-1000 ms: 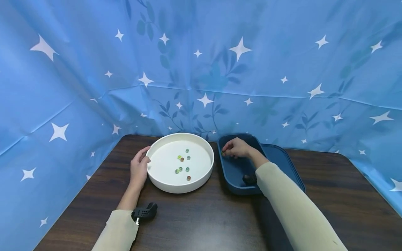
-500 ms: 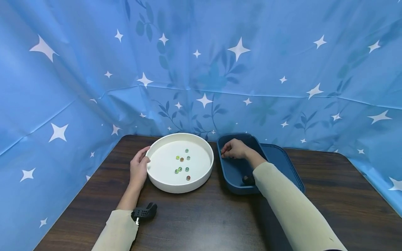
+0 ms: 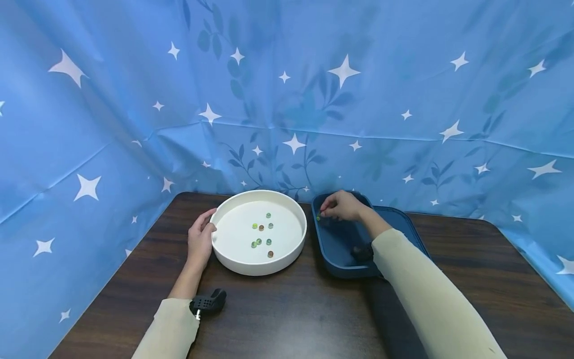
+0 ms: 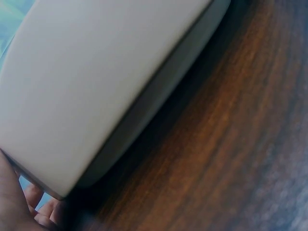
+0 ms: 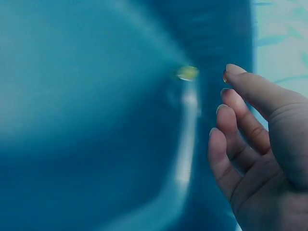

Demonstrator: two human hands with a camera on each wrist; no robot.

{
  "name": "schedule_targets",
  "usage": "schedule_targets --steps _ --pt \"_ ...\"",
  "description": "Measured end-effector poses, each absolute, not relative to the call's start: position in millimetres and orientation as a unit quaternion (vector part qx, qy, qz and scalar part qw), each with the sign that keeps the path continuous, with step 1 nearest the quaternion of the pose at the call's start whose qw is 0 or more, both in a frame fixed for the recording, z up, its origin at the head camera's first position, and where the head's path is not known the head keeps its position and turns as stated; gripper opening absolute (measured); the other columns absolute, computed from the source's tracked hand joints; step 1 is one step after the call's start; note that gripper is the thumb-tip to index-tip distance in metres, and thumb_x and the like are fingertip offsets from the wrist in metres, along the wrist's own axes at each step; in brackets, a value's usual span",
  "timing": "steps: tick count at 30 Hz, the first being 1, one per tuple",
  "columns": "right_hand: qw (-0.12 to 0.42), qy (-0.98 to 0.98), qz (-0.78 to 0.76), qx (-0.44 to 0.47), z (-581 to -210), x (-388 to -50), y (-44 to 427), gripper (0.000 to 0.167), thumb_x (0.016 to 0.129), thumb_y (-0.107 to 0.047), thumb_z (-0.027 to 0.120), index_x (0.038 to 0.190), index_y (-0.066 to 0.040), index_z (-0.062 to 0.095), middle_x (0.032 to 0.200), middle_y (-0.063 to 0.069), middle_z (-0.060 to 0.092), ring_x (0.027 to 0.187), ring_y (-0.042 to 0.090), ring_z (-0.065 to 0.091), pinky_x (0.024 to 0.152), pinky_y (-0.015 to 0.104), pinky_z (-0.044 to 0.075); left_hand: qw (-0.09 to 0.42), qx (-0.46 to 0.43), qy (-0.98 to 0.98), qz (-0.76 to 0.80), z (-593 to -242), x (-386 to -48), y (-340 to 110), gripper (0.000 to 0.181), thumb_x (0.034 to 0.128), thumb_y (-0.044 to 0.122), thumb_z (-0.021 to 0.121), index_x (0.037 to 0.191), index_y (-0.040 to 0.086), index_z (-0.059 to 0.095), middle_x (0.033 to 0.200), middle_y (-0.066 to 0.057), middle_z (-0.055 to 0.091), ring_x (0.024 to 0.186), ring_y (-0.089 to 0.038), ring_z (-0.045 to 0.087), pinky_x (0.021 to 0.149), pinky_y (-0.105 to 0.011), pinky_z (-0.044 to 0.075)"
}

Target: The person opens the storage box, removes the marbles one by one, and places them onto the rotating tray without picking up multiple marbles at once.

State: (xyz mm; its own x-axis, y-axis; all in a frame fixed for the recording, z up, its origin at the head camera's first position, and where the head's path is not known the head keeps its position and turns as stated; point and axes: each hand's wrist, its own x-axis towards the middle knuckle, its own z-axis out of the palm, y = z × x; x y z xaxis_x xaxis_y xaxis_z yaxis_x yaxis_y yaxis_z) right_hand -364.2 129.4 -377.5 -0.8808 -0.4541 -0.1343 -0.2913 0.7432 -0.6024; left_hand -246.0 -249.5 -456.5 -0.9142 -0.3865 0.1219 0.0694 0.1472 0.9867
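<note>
A white round tray (image 3: 242, 244) with raised walls holds several small glass marbles (image 3: 268, 242), green, yellowish and brown. My left hand (image 3: 200, 242) grips its left rim, thumb over the edge and fingers outside; in the left wrist view the tray wall (image 4: 86, 86) fills much of the picture. My right hand (image 3: 344, 205) is over the back of a dark blue bin (image 3: 334, 249), fingers loosely bent. A yellow-green marble (image 5: 187, 73) lies in the bin, apart from the fingertips (image 5: 237, 70) in the right wrist view. Nothing shows clearly between them.
Under the bin's right side lies a flat dark blue piece (image 3: 403, 227), partly covered by my right arm. Both containers stand on a dark wooden table (image 3: 287, 314). A blue curtain (image 3: 381, 99) with white stars hangs behind.
My right hand has shifted slightly up and right, and the yellow-green marble by the bin's left wall shows beside its fingers. The left hand stays on the tray rim.
</note>
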Motion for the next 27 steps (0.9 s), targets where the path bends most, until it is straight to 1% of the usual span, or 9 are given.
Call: schedule_targets --steps 4,5,7,10,13,18,22,25,27 --pt "0.113 0.918 -0.310 -0.219 -357.2 -363.3 131.2 0.018 0.096 -0.017 0.067 0.107 -0.005 0.074 0.099 0.015 0.073 0.081 0.029 0.062 0.069 0.035 0.053 0.175 0.107 -0.736 -0.645 -454.7 -247.7 -249.7 0.054 0.0914 0.005 0.041 0.143 0.008 0.055 0.155 -0.011 0.049 0.146 -0.027 0.043 0.117 -0.048 0.037" --pt "0.108 0.917 -0.313 -0.222 -352.5 -362.7 130.7 0.019 0.096 -0.018 0.067 0.108 -0.005 0.074 0.100 0.015 0.073 0.082 0.029 0.063 0.070 0.035 0.054 0.174 0.106 -0.736 -0.645 -454.8 -248.1 -249.7 0.054 0.0913 0.005 0.042 0.143 0.008 0.055 0.155 -0.011 0.049 0.146 -0.027 0.043 0.117 -0.048 0.037" --pt "0.099 0.916 -0.316 -0.228 -343.6 -360.4 127.8 0.020 0.095 -0.018 0.068 0.109 -0.005 0.075 0.102 0.015 0.073 0.083 0.027 0.065 0.072 0.036 0.056 0.175 0.105 -0.737 -0.644 -455.2 -248.7 -249.8 0.054 0.0912 0.005 0.042 0.143 0.008 0.055 0.155 -0.011 0.050 0.146 -0.026 0.044 0.117 -0.048 0.037" --pt "0.090 0.916 -0.310 -0.237 -331.8 -354.3 118.8 0.023 0.095 -0.020 0.069 0.111 -0.005 0.075 0.105 0.012 0.074 0.083 0.021 0.066 0.075 0.034 0.058 0.179 0.105 -0.736 -0.644 -456.5 -248.5 -250.2 0.053 0.0911 0.005 0.042 0.142 0.007 0.056 0.154 -0.011 0.051 0.145 -0.027 0.045 0.116 -0.048 0.037" --pt "0.087 0.918 -0.304 -0.240 -323.6 -347.5 107.0 0.023 0.095 -0.022 0.069 0.111 -0.006 0.075 0.106 0.013 0.075 0.080 0.018 0.064 0.074 0.035 0.058 0.180 0.107 -0.736 -0.644 -457.5 -247.3 -250.6 0.052 0.0911 0.005 0.042 0.142 0.007 0.056 0.153 -0.012 0.051 0.145 -0.027 0.045 0.117 -0.047 0.037" --pt "0.084 0.913 -0.315 -0.243 -319.9 -341.1 84.1 0.021 0.095 -0.023 0.069 0.110 -0.009 0.076 0.104 0.011 0.075 0.077 0.018 0.063 0.076 0.040 0.058 0.178 0.107 -0.737 -0.643 -457.1 -246.3 -250.7 0.053 0.0913 0.005 0.042 0.142 0.007 0.055 0.154 -0.012 0.050 0.146 -0.027 0.044 0.118 -0.048 0.036" --pt "0.079 0.906 -0.333 -0.246 -322.3 -338.7 64.6 0.020 0.095 -0.023 0.069 0.108 -0.009 0.076 0.102 0.014 0.074 0.075 0.022 0.063 0.070 0.037 0.057 0.179 0.108 -0.736 -0.644 -456.5 -245.9 -250.5 0.053 0.0913 0.005 0.042 0.143 0.007 0.055 0.155 -0.011 0.050 0.146 -0.027 0.043 0.118 -0.047 0.036" --pt "0.078 0.899 -0.355 -0.243 -326.8 -337.6 50.9 0.021 0.095 -0.024 0.069 0.108 -0.009 0.076 0.100 0.019 0.071 0.075 0.027 0.063 0.069 0.041 0.057 0.176 0.110 -0.734 -0.646 -456.2 -246.3 -250.3 0.053 0.0911 0.005 0.042 0.143 0.007 0.055 0.155 -0.011 0.049 0.146 -0.027 0.044 0.118 -0.047 0.037" --pt "0.076 0.893 -0.372 -0.239 -330.1 -336.8 42.7 0.020 0.095 -0.023 0.070 0.107 -0.008 0.076 0.099 0.020 0.070 0.077 0.031 0.063 0.072 0.046 0.057 0.175 0.110 -0.734 -0.647 -455.6 -246.6 -250.0 0.053 0.0911 0.005 0.042 0.143 0.007 0.055 0.155 -0.011 0.049 0.146 -0.027 0.043 0.118 -0.047 0.037"
